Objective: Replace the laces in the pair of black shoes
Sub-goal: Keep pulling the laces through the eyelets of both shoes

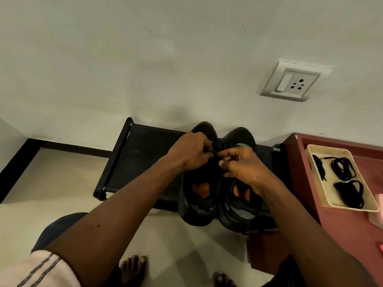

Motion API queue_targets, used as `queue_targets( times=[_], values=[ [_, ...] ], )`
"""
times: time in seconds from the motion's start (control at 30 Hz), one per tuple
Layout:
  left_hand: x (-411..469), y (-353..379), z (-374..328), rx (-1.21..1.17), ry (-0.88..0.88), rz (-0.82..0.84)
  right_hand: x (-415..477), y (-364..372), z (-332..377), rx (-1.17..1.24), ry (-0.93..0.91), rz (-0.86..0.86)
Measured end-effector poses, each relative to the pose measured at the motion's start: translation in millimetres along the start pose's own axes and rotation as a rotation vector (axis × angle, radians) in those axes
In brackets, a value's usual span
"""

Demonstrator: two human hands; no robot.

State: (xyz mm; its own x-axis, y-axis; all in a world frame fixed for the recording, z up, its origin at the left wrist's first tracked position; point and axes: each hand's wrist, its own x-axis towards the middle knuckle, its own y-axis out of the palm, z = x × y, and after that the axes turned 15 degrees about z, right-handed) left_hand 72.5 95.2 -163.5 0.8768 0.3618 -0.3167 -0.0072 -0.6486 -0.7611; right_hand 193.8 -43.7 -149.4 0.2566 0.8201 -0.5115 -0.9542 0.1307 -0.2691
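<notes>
The lace (215,155) of the left shoe (196,204), on the low rack (141,154), is pinched by the curled fingers of the left hand (190,152) and right hand (242,164). It looks thin, limp and light, probably best held near its tip. Spare laces (344,168) lie in the tray (310,150) on the desk (342,224) to the right.

My left hand (190,151) and right hand (242,164) cover the left shoe's (194,206) lacing, so I cannot tell whether they pinch a lace. The right edge cuts off the tabletop (342,235) and a pink object (379,212).
</notes>
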Motion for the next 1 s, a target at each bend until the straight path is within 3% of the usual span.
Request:
queue_targets(
  times=[0.17,0.27,0.4,0.67,0.87,1.0],
  values=[
    [1,-4,6,-0.072,0.003,0.081,3,-5,2,0.143,0.006,0.024],
    [1,-7,9,-0.099,0.034,0.147,4,-2,0,-0.061,-0.042,-0.052],
    [1,-2,8,0.035,0.009,0.066,8,1,0,-0.461,-0.101,-0.176],
    [0,2,8,0.059,-0.029,0.001,12,3,1,-0.578,-0.098,-0.213],
    [-8,1,8,0.046,-0.024,-0.047,-2,-7,1,-0.489,-0.112,-0.439],
    [-18,1,6,0.074,-0.002,-0.124,-22,-19,2,-0.227,-0.167,-0.6]
  ],
)
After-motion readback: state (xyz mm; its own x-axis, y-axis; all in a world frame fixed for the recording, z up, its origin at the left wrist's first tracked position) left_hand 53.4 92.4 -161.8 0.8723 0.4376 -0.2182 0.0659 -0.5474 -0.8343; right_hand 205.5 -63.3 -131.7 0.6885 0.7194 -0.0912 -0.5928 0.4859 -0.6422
